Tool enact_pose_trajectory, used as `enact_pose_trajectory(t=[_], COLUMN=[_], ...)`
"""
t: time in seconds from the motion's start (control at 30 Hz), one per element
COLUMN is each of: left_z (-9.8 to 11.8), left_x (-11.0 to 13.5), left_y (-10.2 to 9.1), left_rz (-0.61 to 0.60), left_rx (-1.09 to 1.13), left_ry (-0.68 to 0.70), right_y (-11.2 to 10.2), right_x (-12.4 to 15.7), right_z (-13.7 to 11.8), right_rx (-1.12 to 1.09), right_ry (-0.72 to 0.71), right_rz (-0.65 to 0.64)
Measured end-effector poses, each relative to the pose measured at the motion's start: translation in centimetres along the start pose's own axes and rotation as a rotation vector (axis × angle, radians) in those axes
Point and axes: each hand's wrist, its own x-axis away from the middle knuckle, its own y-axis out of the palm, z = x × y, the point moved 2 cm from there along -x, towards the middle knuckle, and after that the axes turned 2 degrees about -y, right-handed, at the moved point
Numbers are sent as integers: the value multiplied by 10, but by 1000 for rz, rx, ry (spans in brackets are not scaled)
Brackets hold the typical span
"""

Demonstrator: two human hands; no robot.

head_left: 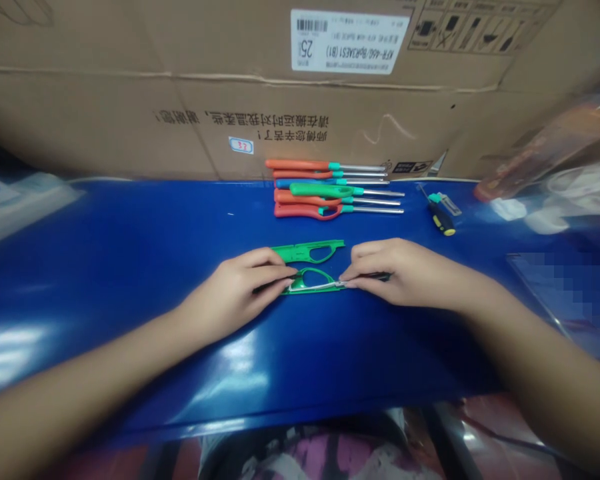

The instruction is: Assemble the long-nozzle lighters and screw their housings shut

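Note:
Near the middle of the blue table lies the lower green lighter handle half (317, 275), its looped trigger opening facing up. A thin white wire (313, 288) runs along it to a small grey metal part at its right end. My left hand (250, 283) pinches the left end of this half between thumb and fingers. On the right, my right hand (397, 273) is closed on a slim metal tube (380, 275), mostly hidden in the fingers. Just behind lies a second green handle half (307, 252), apart from my right hand; my left fingers overlap its left end.
Several long-reach lighters (307, 211) with orange, blue and green handles lie in a row behind. A black-and-yellow screwdriver (443, 220) is at their right. A cardboard box (130, 127) walls off the back. Clear plastic bags (580, 180) sit at the right edge.

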Motion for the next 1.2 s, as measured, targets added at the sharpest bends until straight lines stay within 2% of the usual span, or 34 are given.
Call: enact_pose_trajectory(t=[0.3,0.57,0.77,1.03,1.2], left_z=[1,0,-1,7,7], left_x=[-1,-3,-4,0,3], left_y=[1,3,8,3,2], left_rz=[23,102,121,-22,-67], left_rx=[29,97,87,-44,-94], left_ry=[-29,-79,-67,4,-9], right_y=[4,7,13,13,17], right_x=[2,-4,-8,-7,-9], right_z=[-3,-5,-8,-5,-7], right_rx=[205,82,76,52,29], right_ry=[23,91,114,145,34], right_rz=[-13,4,-10,-14,99])
